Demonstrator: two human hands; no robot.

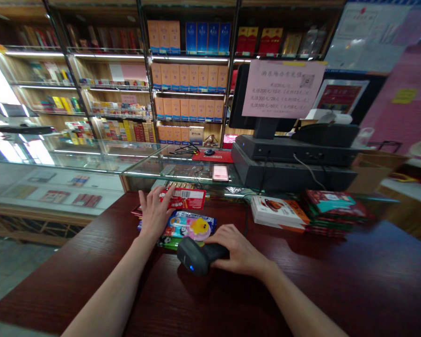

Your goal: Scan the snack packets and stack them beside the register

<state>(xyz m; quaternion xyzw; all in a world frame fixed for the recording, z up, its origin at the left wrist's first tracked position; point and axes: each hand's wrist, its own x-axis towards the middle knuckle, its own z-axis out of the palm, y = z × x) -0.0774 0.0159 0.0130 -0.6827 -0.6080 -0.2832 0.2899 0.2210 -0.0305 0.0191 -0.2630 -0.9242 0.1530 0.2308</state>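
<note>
My right hand (239,252) is wrapped round the handle of a dark barcode scanner (196,255) with a blue light, held low over the dark wooden counter (231,299). The scanner's head points toward a pile of snack packets. My left hand (155,210) lies open with fingers spread on that pile. It touches a red packet (187,198) and the edge of a blue packet with a yellow cartoon figure (192,226).
Two stacks of flat packets (279,213) (335,208) lie to the right on the counter. Behind them stands a black till with its screen and a pink paper notice (282,89). Glass display cases (73,173) run to the left, and shelves of boxed goods fill the back wall.
</note>
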